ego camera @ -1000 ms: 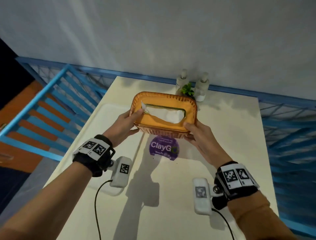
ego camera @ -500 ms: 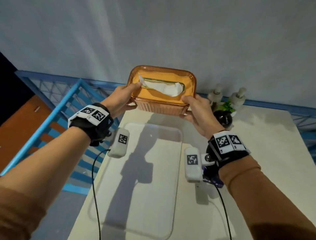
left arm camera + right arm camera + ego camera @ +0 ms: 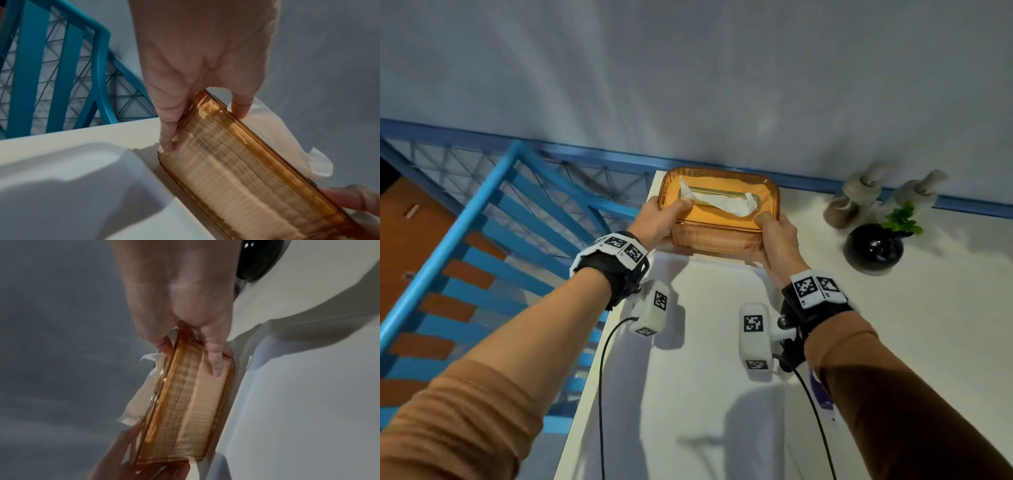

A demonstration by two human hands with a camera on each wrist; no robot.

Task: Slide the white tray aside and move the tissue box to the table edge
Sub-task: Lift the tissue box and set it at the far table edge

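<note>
A translucent amber plastic tissue box (image 3: 726, 219) with ribbed sides is gripped at its two short ends at the far left corner of the cream-white table (image 3: 893, 342), close to the grey wall (image 3: 688, 68). The box's left end is held by the left hand (image 3: 666, 222): the thumb is laid on the lid, and the fingers (image 3: 167, 136) are curled down along the near side wall. The right end is clasped the same way by the right hand (image 3: 779, 240), thumb on top and fingers (image 3: 216, 360) pressed against the ribbed side. A white tissue (image 3: 726, 204) is seen standing out of the slot in the lid (crumpled, leaning to the right). Whether the box's base is touching the tabletop cannot be told. Just in front of the box, a shallow white rectangular tray (image 3: 705, 394) is laid along the table's left edge, its far rim (image 3: 131, 155) just beside the box's near wall. To the right, well apart from the box, a round black vase (image 3: 873, 250) with a green sprig (image 3: 902, 221) is placed, with two pale pump bottles (image 3: 859, 195) behind it by the wall. Blue railings (image 3: 482, 222) are visible beyond the table's left edge.
</note>
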